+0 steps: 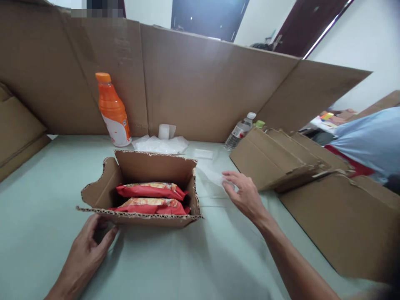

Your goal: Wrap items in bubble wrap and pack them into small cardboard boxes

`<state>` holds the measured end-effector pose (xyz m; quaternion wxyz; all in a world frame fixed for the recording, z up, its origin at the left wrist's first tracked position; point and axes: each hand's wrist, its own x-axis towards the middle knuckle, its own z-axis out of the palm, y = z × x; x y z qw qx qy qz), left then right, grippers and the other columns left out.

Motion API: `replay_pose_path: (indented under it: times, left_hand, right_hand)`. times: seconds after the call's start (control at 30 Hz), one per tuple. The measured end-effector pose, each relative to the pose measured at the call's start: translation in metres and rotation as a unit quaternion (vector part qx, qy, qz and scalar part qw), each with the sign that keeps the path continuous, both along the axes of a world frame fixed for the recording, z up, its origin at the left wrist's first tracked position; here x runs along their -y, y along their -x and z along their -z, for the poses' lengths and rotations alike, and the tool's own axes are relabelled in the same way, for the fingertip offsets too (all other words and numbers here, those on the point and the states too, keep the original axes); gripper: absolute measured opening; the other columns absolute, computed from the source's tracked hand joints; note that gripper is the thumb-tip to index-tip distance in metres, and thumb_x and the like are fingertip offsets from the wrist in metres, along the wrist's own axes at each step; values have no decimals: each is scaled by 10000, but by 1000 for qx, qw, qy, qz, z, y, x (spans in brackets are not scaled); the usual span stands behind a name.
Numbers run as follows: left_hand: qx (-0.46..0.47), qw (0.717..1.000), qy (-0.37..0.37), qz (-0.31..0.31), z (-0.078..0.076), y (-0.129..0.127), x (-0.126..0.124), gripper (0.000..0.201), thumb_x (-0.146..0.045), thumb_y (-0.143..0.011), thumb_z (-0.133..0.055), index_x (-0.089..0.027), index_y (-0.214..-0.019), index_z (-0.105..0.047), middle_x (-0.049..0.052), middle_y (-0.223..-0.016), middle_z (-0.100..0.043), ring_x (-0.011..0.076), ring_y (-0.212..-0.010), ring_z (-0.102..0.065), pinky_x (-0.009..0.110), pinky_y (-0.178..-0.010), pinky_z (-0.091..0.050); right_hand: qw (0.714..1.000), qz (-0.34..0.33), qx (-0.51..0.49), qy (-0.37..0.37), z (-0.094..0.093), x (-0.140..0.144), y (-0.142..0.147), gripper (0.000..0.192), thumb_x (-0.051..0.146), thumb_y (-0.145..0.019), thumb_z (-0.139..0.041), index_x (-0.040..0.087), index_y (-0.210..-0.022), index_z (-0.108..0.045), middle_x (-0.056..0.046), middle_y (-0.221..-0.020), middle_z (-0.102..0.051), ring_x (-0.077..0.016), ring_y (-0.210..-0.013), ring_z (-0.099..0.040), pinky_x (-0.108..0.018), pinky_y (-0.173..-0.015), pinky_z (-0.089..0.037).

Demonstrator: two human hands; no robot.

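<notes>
Left of centre, an open carton (153, 221) holds two red packets (151, 191) side by side between its walls, the half-open left hand (86, 248) curled at its near corner without gripping, perhaps to steady it, while the right hand (245, 195), right of centre, pinches clear film (213, 176).

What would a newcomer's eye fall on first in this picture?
Probably the bright orange bottle, standing before the cardboard wall at back left. Then perhaps two red packets inside the open box, left of centre, with the left hand by its near left corner.
</notes>
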<state>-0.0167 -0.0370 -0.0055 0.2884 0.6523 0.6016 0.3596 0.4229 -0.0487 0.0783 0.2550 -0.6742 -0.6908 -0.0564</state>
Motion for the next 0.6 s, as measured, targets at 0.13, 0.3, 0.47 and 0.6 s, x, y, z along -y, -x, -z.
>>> replay_pose_path:
  times: [0.13, 0.3, 0.47, 0.6]
  left_hand:
    - [-93, 987, -125, -49, -13, -3, 44, 496, -462, -896, -560, -282, -1354, -499, 85, -1251, -609, 321, -1138, -607, 451, -897, -564]
    - [-91, 941, -233, 225, -23, -42, 102, 563, -170, -858, -601, -312, -1391, -491, 102, -1279, -610, 283, -1190, -612, 403, -996, -538]
    - [-14, 907, -181, 379, -35, -96, 127, 787, -133, -797, -592, -255, -1529, -329, 143, -1344, -629, 292, -1222, -617, 421, -996, -544]
    - [21, 923, -75, 376, -32, -112, 131, 542, -111, -844, -518, -246, -1368, -541, 70, -1070, -749, 206, -949, -706, 317, -861, -574]
  right_hand:
    - [993, -93, -58, 46, -8, 83, 25, 166, 247, -925, -552, 246, -941, -718, -80, -1080, -762, -249, -1000, -701, -410, -895, -503]
    - [955, -202, -135, 172, -9, 141, 70, 201, 176, -898, -576, 251, -1026, -712, -56, -1057, -768, -224, -940, -703, -382, -879, -531]
    - [898, -236, -252, 271, -6, 159, 92, 194, 221, -913, -587, 249, -998, -758, -20, -902, -771, -183, -802, -682, -293, -773, -531]
    - [838, -249, -353, 333, -4, 162, 88, 241, 356, -942, -589, 209, -1002, -770, -10, -826, -738, -151, -713, -636, -218, -608, -466]
